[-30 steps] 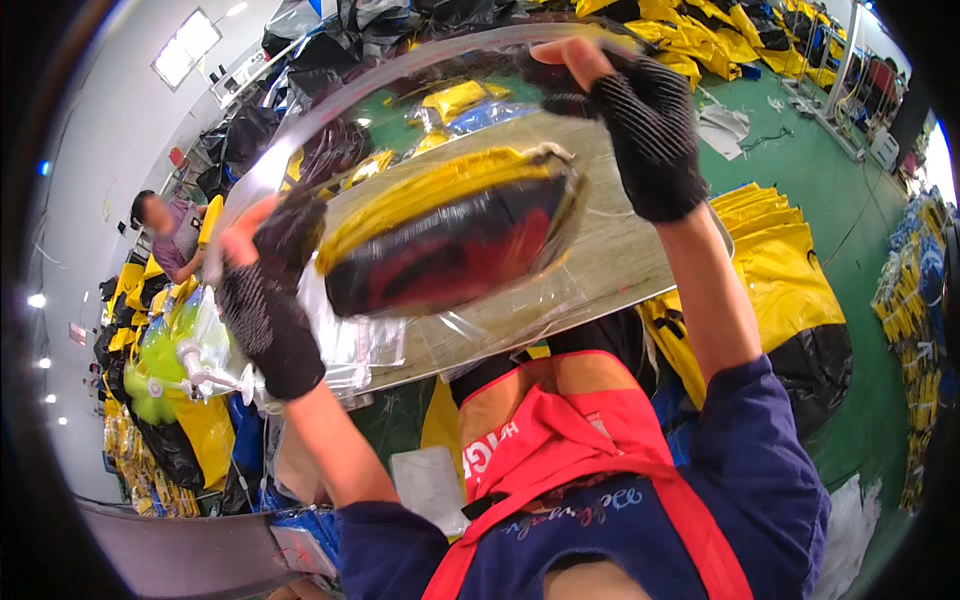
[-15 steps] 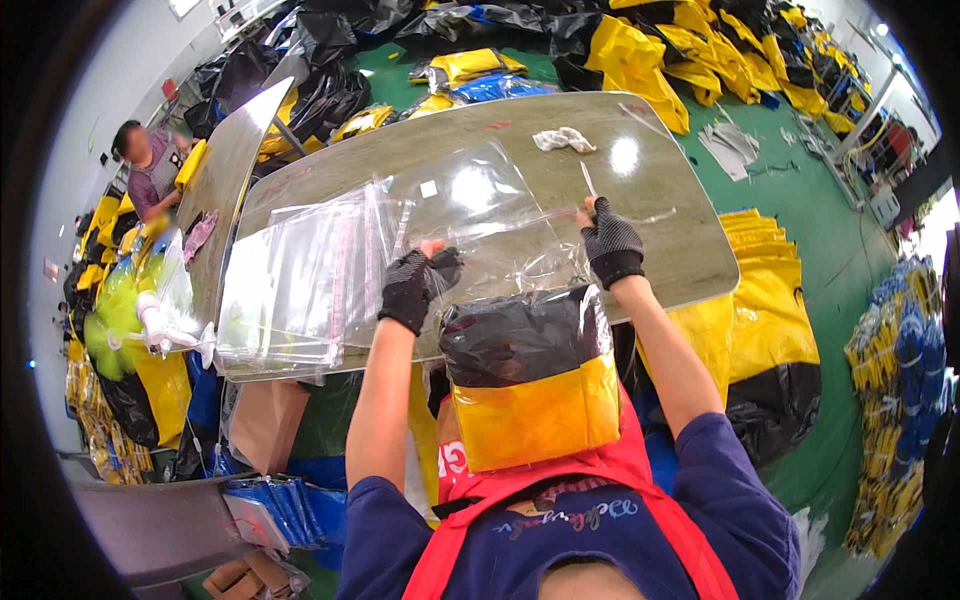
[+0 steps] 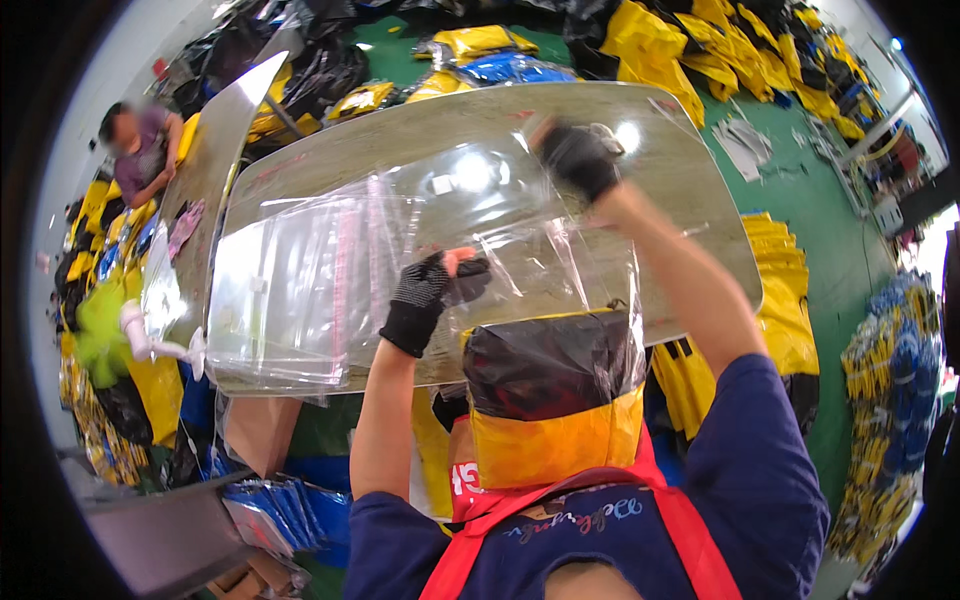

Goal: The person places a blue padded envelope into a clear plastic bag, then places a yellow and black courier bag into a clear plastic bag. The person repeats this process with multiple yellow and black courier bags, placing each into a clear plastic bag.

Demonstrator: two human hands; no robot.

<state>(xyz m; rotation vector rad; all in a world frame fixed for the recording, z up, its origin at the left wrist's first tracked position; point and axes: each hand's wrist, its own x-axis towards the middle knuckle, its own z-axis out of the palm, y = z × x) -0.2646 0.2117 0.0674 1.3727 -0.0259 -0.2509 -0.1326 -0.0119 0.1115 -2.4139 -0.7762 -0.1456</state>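
A folded black and yellow garment (image 3: 552, 400) hangs at the bottom of a clear plastic bag (image 3: 570, 270), against my chest. My left hand (image 3: 425, 295), in a black knit glove, grips the bag's open top at its left corner. My right hand (image 3: 580, 158), also gloved, grips the bag's right top corner and holds it higher, over the shiny metal table (image 3: 690, 190). A stack of empty clear bags (image 3: 310, 290) lies on the table to the left of my left hand.
Piles of yellow and black garments (image 3: 720, 50) cover the green floor beyond the table, and more lie at the right (image 3: 770, 310). A seated person (image 3: 140, 150) works at the far left. Blue packets (image 3: 270, 505) sit at lower left.
The bagged garment has gone from held up sideways over the table to hanging low in the bag. Both hands have shifted up to the bag's top corners, the right one rising higher.
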